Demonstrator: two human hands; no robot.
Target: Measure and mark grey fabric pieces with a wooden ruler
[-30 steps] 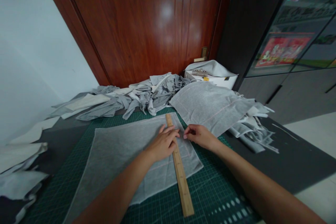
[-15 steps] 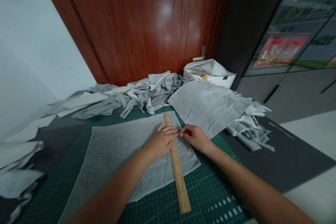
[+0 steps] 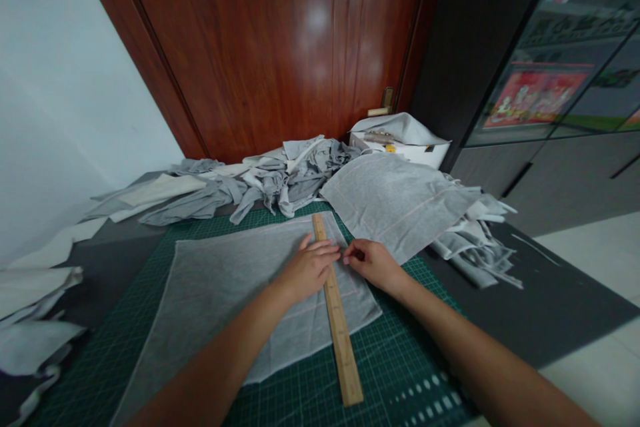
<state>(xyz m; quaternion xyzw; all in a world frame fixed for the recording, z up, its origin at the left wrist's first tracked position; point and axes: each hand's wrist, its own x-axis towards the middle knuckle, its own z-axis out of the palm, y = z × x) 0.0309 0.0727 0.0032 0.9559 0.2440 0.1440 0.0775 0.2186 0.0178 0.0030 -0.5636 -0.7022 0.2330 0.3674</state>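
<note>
A wooden ruler (image 3: 338,327) lies lengthwise across a grey cloth (image 3: 225,280), its near end reaching past the cloth's edge onto the green cutting mat (image 3: 295,383). My left hand (image 3: 311,268) rests on the ruler's upper part, fingers stretched out and pressing down. Just right of the ruler, my right hand (image 3: 369,259) is closed in a pinch at the cloth, fingertips close to the left hand's. Whatever may be between those fingertips is too small to make out. Faint lines run across the cloth near the ruler.
Another grey cloth (image 3: 400,197) lies at the back right, over cut strips (image 3: 480,240). A heap of grey scraps (image 3: 300,177) lines the back by the door (image 3: 260,47). A white box (image 3: 430,152) stands behind. More folded pieces (image 3: 35,347) lie at far left.
</note>
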